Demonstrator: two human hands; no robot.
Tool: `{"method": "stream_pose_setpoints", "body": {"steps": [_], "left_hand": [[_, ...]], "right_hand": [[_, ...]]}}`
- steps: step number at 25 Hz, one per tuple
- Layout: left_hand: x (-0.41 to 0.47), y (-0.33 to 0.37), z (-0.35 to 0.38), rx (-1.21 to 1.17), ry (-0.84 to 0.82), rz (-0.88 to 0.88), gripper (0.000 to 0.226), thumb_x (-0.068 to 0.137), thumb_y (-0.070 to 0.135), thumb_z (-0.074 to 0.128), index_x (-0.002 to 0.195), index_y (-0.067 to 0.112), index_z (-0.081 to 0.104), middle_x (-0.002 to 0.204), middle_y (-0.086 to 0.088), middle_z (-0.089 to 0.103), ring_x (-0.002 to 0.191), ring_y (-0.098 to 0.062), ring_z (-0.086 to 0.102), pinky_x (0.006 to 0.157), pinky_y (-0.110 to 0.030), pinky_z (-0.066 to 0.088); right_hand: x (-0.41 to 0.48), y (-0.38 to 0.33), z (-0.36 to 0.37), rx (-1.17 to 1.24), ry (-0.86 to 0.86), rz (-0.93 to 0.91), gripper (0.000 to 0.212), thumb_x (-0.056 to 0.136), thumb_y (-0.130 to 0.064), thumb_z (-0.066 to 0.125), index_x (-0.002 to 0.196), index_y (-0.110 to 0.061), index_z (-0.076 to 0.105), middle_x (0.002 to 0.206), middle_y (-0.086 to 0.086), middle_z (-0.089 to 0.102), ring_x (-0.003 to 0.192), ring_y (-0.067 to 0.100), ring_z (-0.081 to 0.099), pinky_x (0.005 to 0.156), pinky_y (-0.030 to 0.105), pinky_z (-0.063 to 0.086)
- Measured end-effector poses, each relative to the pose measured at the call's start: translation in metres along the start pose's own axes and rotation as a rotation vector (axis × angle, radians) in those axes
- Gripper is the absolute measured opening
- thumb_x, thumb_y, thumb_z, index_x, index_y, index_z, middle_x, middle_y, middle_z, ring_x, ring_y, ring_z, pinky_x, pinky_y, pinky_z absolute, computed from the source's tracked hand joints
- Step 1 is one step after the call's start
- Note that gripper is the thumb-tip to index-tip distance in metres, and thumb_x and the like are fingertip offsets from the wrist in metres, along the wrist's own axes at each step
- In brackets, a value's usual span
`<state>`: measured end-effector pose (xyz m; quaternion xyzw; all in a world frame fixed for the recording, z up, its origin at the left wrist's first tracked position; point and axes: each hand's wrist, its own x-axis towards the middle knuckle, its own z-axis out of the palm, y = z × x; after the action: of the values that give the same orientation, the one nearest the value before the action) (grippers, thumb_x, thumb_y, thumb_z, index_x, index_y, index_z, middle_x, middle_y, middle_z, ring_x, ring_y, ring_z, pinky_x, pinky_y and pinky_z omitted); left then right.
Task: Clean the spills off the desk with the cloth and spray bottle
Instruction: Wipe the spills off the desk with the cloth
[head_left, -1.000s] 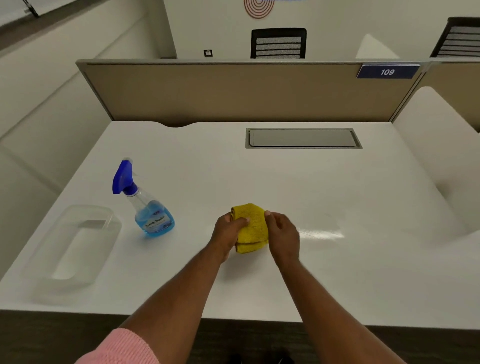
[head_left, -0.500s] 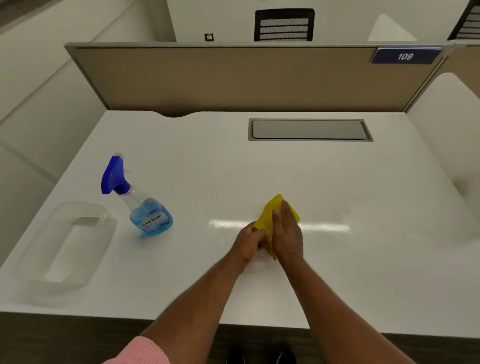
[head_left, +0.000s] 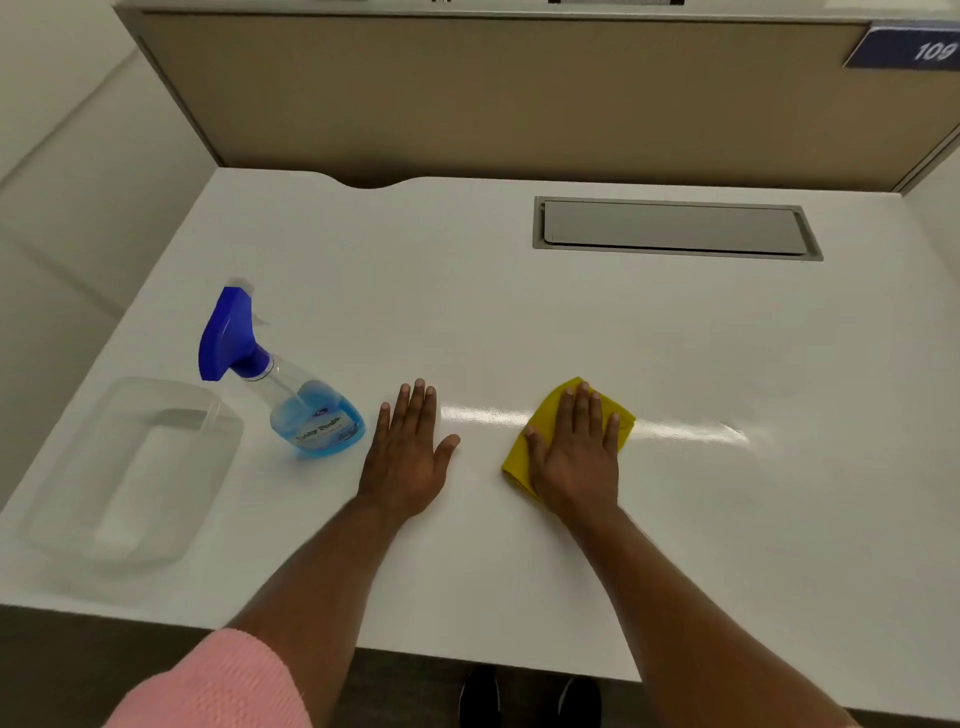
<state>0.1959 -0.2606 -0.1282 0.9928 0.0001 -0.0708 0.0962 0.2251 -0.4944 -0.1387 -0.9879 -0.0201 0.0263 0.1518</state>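
Note:
A folded yellow cloth (head_left: 519, 454) lies on the white desk (head_left: 519, 322), and my right hand (head_left: 576, 452) presses flat on top of it, hiding most of it. My left hand (head_left: 408, 452) rests flat on the bare desk with fingers apart, holding nothing, just right of the spray bottle (head_left: 306, 410). The bottle is clear with blue liquid and a blue trigger head, and stands upright at the left. A shiny wet streak (head_left: 691, 431) runs across the desk to the right of the cloth.
A clear plastic tray (head_left: 67, 499) sits at the desk's near left corner. A grey cable hatch (head_left: 675, 228) is set into the desk at the back right. A tan partition (head_left: 519, 98) closes the far side. The desk's front edge is close to my body.
My hands have come apart: the left let go of the cloth and moved left onto the desk. The right now lies flat on the cloth, further right. The camera has tilted down.

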Motion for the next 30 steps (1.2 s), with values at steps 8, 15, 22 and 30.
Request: {"method": "stream_pose_setpoints", "body": {"steps": [8, 15, 22, 30], "left_hand": [[-0.001, -0.014, 0.016, -0.081, 0.065, 0.025, 0.075, 0.102, 0.055, 0.012, 0.16, 0.01, -0.003, 0.169, -0.005, -0.005, 0.156, -0.018, -0.009, 0.127, -0.041, 0.001], [0.0, -0.016, 0.019, -0.196, 0.142, 0.054, 0.065, 0.103, 0.037, 0.02, 0.159, 0.006, 0.008, 0.169, -0.007, 0.004, 0.156, -0.018, -0.002, 0.127, -0.042, 0.008], [-0.001, -0.014, 0.019, -0.131, 0.107, 0.052, 0.067, 0.102, 0.038, 0.022, 0.16, 0.008, 0.004, 0.169, -0.006, 0.0, 0.156, -0.017, -0.004, 0.127, -0.042, 0.007], [0.012, 0.032, 0.012, -0.048, 0.032, 0.172, 0.072, 0.101, 0.046, 0.02, 0.16, 0.01, 0.001, 0.169, -0.006, -0.002, 0.156, -0.019, -0.007, 0.127, -0.041, -0.002]], "right_hand": [[0.034, -0.043, 0.019, -0.04, -0.056, -0.245, 0.074, 0.103, -0.051, 0.027, 0.161, -0.009, 0.012, 0.17, 0.013, 0.007, 0.157, 0.027, 0.0, 0.125, 0.052, -0.002], [0.055, -0.086, 0.037, -0.056, -0.152, -0.539, 0.067, 0.101, -0.053, 0.024, 0.162, -0.024, 0.018, 0.17, 0.006, 0.008, 0.157, 0.027, 0.0, 0.125, 0.051, -0.005], [0.022, -0.058, 0.033, -0.036, -0.087, -0.46, 0.067, 0.101, -0.056, 0.03, 0.16, -0.026, 0.023, 0.17, 0.006, 0.012, 0.157, 0.027, 0.005, 0.125, 0.052, 0.001], [0.011, 0.044, -0.002, -0.066, -0.039, -0.23, 0.068, 0.1, -0.054, 0.028, 0.162, -0.027, 0.017, 0.171, 0.004, 0.007, 0.157, 0.025, 0.001, 0.125, 0.051, -0.002]]}}
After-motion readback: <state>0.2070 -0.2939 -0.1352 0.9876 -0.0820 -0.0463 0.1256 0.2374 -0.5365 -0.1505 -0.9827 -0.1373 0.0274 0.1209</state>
